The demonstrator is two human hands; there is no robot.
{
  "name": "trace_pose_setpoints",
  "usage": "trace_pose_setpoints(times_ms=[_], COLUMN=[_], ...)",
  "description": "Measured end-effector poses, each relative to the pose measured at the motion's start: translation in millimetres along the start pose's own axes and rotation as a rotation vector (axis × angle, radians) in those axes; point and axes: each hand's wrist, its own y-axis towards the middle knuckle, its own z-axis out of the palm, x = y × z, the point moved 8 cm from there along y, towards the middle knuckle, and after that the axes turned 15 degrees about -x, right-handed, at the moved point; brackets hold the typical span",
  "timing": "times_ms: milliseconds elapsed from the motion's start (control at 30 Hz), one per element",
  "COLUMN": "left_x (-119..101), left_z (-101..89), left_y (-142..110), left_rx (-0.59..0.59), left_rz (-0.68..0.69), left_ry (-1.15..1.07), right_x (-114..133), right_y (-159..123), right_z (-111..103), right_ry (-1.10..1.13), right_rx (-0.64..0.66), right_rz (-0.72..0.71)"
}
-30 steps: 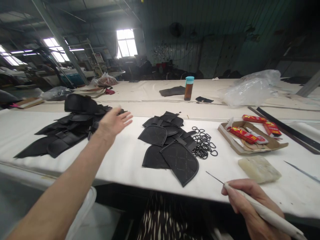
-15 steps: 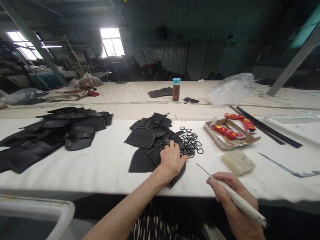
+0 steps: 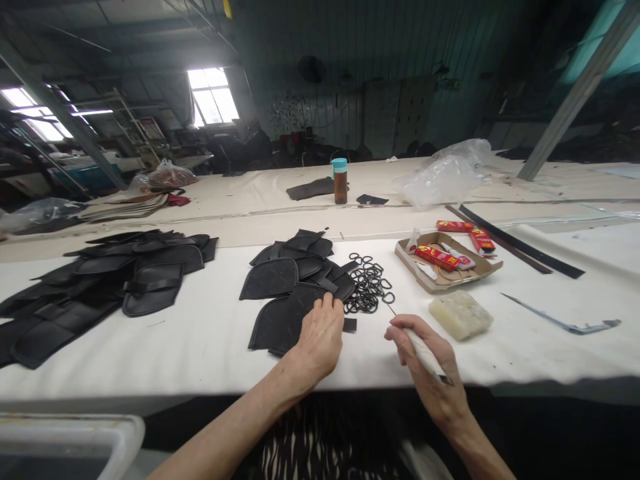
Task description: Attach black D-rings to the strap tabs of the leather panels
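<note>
My left hand (image 3: 320, 337) lies over the near right part of a pile of flat, rounded black leather pieces (image 3: 277, 320), its fingers bent together on one piece. A short black strap end (image 3: 350, 325) sticks out to the right of this hand. An awl (image 3: 423, 352) with a white-wrapped handle is gripped in my right hand (image 3: 433, 373). Its thin metal point reaches the near edge of a heap of black D-rings (image 3: 370, 287); whether it touches a ring I cannot tell. The D-rings lie just right of the leather pile.
A second pile of black leather pieces (image 3: 90, 287) covers the table's left. To the right are a cardboard box (image 3: 440, 287) with red tubes, a yellowish wax-like block (image 3: 460, 317) and a slim pointed metal tool (image 3: 563, 320). Farther back stand a bottle (image 3: 340, 183) and a plastic bag (image 3: 445, 177).
My left hand has drawn back slightly toward me and left, and the strap end now shows beside it. My right hand has moved left, bringing the awl's point up to the D-rings.
</note>
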Motion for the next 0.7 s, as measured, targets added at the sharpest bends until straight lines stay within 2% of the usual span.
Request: trace_pose_setpoints(times_ms=[100,167,267,333,400,467,567,600,700], left_x=[2,10,30,47,63,75,90,96,112], left_z=[-2.2,-10.7,-43.6,-72.0,-88.2,-82.6,-46.2,-32.6,-2.2], left_y=[-10,-13,-12,-9,-5,0,5,6,7], left_rx=[0.023,-0.003,-0.173,-0.315,-0.349,-0.237,-0.028,-0.003,-0.033], left_rz=[0.082,0.110,0.083,0.015,-0.084,-0.201,-0.394,-0.448,-0.523], left_ry=[0.007,0.004,-0.093,-0.271,-0.516,-0.763,-0.986,-1.011,-1.014], right_x=[2,7,22,29,31,29,22,20,18], right_y=[4,8,12,13,16,17,16,16,16], right_z=[21,30,44,58,72,84,99,101,105], right_ry=[-0.004,-0.068,-0.303,-0.448,-0.503,-0.513,-0.541,-0.553,-0.578], right_rx=[0.113,0.123,0.154,0.217,0.294,0.367,0.428,0.429,0.413], right_rz=[-0.100,-0.220,-0.526,-0.701,-0.792,-0.847,-0.906,-0.916,-0.928])
